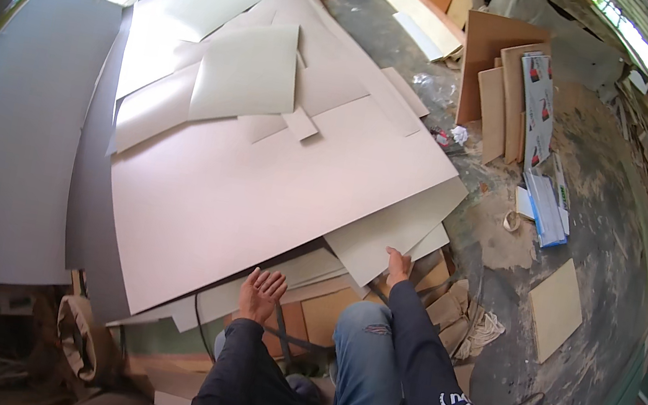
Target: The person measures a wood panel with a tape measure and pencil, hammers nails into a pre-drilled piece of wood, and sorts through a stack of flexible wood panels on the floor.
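A large pale sheet of board (pixel 283 196) covers the stack in front of me. Under its right front corner a smaller off-white sheet (pixel 368 243) sticks out toward me. My right hand (pixel 397 268) grips the near edge of that smaller sheet, thumb on top and the other fingers hidden beneath. Beside the large sheet's front edge is my left hand (pixel 262 293), fingers stretched and slightly apart, holding nothing. Several cut pieces, among them a greenish-grey square sheet (pixel 250 72) and a small offcut (pixel 300 124), lie on the large sheet.
A grey panel (pixel 21 137) stands at the left. Brown boards (pixel 488 101) lean upright at the back right, near a roll of tape (pixel 512 221) and a blue-edged pack (pixel 545 208). A square board (pixel 555 310) and a coil of cord (pixel 483 334) lie on the floor at right.
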The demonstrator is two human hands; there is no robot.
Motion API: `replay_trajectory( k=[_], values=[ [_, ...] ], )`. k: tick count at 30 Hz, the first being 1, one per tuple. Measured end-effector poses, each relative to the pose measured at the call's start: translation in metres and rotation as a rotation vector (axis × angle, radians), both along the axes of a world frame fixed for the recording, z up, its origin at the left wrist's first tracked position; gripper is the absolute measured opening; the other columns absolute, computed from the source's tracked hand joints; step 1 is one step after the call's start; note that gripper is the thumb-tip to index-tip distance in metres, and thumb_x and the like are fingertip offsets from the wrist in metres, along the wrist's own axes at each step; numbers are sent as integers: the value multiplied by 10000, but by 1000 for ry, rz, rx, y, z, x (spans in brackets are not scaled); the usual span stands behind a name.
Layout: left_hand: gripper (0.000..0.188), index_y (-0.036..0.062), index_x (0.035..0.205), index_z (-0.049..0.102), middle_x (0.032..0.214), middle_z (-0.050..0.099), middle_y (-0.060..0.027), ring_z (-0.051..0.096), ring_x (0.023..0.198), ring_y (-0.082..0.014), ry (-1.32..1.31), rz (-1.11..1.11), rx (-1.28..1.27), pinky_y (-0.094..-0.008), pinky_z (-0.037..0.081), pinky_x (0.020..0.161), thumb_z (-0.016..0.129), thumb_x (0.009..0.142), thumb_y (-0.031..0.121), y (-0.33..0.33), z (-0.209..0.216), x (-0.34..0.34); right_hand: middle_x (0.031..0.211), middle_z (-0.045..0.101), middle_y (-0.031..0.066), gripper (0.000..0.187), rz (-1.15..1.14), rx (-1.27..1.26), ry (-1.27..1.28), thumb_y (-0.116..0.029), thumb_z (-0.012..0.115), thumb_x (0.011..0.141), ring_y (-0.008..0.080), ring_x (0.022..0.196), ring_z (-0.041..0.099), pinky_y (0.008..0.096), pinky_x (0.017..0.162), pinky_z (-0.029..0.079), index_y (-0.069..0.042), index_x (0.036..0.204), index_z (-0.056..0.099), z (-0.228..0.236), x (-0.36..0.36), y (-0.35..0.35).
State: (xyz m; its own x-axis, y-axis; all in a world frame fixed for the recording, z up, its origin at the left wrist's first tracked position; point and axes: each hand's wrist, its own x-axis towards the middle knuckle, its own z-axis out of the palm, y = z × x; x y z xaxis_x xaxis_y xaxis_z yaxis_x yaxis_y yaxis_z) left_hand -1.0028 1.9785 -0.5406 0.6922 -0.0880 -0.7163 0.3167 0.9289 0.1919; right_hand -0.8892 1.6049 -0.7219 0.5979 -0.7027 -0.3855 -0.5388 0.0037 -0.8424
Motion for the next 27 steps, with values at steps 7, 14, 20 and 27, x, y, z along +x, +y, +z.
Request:
replay_trajectory(
  k=[7, 14, 20, 27],
  values=[
    [741, 140, 1418, 187, 1404, 330, -175, 379, 1256, -361, 235, 52, 178, -484, 360, 1017, 601, 864, 407, 1, -17, 71, 629, 564, 32, 200, 119, 470, -133, -167, 690, 792, 103, 442, 454, 279, 376, 312, 12, 796, 601, 143, 4, 60],
    [328, 91, 1103, 510, 1054, 555, -68, 549, 965, -246, -209, 129, 137, -440, 488, 856, 507, 935, 372, 7, -56, 129, 515, 447, 52, 186, 401, 424, -260, -86, 641, 720, 148, 371, 428, 293, 349, 299, 19, 668, 498, 286, 26, 85],
    [190, 36, 1025, 560, 960, 561, -80, 569, 867, -232, 5, 253, 491, -390, 496, 723, 537, 885, 162, 52, 6, 183, 570, 515, 43, 239, 346, 439, -341, -170, 691, 725, 129, 371, 470, 275, 354, 359, 12, 720, 536, 328, -50, 128],
    [195, -27, 974, 523, 993, 569, -171, 587, 861, -318, -134, 234, 275, -451, 535, 759, 506, 798, 53, 72, 119, 241, 829, 638, 66, 273, -36, 145, -521, -198, 608, 832, 140, 775, 561, 271, 733, 426, 73, 860, 629, 337, -185, 41]
  ],
)
